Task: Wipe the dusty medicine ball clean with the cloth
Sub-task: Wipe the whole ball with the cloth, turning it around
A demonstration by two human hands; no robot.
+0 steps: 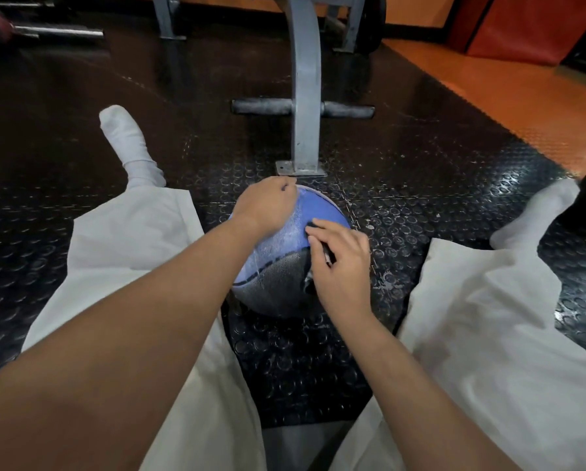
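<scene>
Right hand with cloth, left hand — atop ball

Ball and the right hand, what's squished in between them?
A dark cloth, mostly hidden under the right hand, pressed against the medicine ball. The head view shows it.

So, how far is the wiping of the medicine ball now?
Partly done. The far blue strip of the medicine ball looks cleaner. In hand: the left hand holds the ball on top while the right hand presses the dark cloth on its blue panel. Left: pale dust streaks cover the blue area between the hands, and the underside is hidden.
</scene>
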